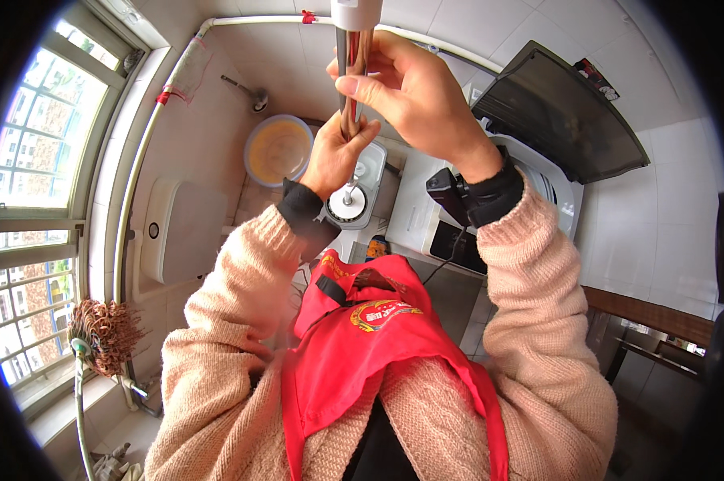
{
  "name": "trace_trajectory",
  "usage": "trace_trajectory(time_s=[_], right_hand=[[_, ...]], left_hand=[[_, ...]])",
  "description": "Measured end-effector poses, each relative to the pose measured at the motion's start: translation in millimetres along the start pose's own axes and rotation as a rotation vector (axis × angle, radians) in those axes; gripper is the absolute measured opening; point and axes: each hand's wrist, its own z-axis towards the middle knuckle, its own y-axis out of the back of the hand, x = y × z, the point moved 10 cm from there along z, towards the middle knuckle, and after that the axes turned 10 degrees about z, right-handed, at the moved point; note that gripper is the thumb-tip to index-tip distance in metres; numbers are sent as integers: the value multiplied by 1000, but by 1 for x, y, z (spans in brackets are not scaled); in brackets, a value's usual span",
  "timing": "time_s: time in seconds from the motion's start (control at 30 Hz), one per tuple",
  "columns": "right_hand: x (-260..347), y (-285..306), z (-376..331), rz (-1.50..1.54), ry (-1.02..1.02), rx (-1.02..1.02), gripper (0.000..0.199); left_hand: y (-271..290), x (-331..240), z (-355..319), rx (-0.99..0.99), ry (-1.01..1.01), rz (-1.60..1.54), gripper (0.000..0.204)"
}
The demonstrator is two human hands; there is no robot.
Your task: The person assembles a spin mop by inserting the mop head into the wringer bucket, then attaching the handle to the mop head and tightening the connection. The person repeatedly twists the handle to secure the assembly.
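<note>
Barred windows [45, 120] are lighting a tiled room [658, 216]. Left hand [334, 156] is gripping the lower stretch of a chrome pole [355, 54] over a grey bucket [375, 170]; its tube is probably feeling light, stiff and slick, best held two-handed. Below, the red apron [342, 389] is showing a lettered yellow emblem [386, 315]. Right hand [422, 100] is pinching the pole higher.

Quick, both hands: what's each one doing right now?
Left hand: closed around the lower part of the shiny metal pole.
Right hand: curled around the pole just above, thumb across its front; grip firmness can't be told.
</note>
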Motion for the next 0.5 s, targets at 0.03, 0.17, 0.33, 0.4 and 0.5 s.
trace_trajectory(time_s=[0.03, 0.17, 0.33, 0.4, 0.5], right_hand=[[-2, 2, -2, -19, -35, 0, 23], [-6, 3, -7, 22, -57, 0, 23], [-15, 5, -2, 14, -34, -52, 29], [-19, 6, 0, 40, -91, -49, 29], [-9, 4, 4, 15, -83, 24, 22]], left_hand=[[-3, -4, -1, 12, -35, -18, 24], [-7, 3, -2, 38, 18, 4, 25], [-6, 11, 3, 57, 21, 51, 25], [-10, 14, 4, 87, 41, 44, 24], [-14, 11, 4, 102, 37, 45, 23]])
